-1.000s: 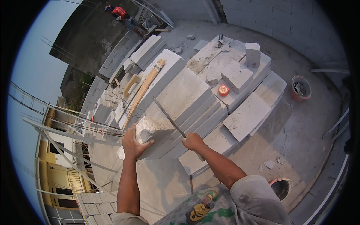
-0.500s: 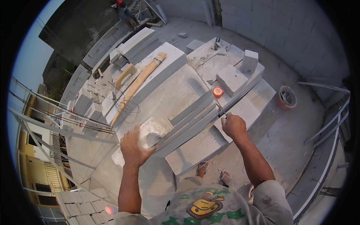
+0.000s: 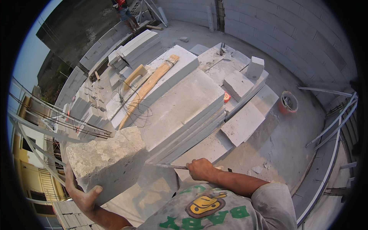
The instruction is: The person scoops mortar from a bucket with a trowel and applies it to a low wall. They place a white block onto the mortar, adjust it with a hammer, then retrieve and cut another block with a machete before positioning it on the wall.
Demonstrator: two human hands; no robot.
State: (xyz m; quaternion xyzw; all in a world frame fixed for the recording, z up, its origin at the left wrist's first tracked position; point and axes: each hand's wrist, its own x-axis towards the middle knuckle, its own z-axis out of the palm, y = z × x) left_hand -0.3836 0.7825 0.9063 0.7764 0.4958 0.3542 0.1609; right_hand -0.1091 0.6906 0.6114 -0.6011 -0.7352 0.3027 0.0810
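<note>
My left hand (image 3: 85,194) grips a pale grey, rough-faced concrete block (image 3: 111,159) from its near left side, thumb on the near face. The block is held up and tilted, left of the stacked blocks. My right hand (image 3: 202,169), in front of my shirt, is closed round a thin metal hand tool (image 3: 166,165) seen edge-on, so its exact kind is unclear. The tool points left, its tip close to the block's right side. Beyond lies a stack of large smooth blocks (image 3: 184,101) with a wooden plank (image 3: 149,90) along its far left part.
A handled wooden float (image 3: 135,74) and tangled wire (image 3: 132,103) lie by the plank. Loose blocks (image 3: 237,84) and a red tape measure (image 3: 227,97) are on the right. A bucket (image 3: 288,102) stands on the floor. Metal bars (image 3: 57,134) cross the left; a person (image 3: 124,13) stands far off.
The block in my left hand has come up and nearer, turning to show its broad rough face. My right hand has brought the tool left and toward me, beside the block.
</note>
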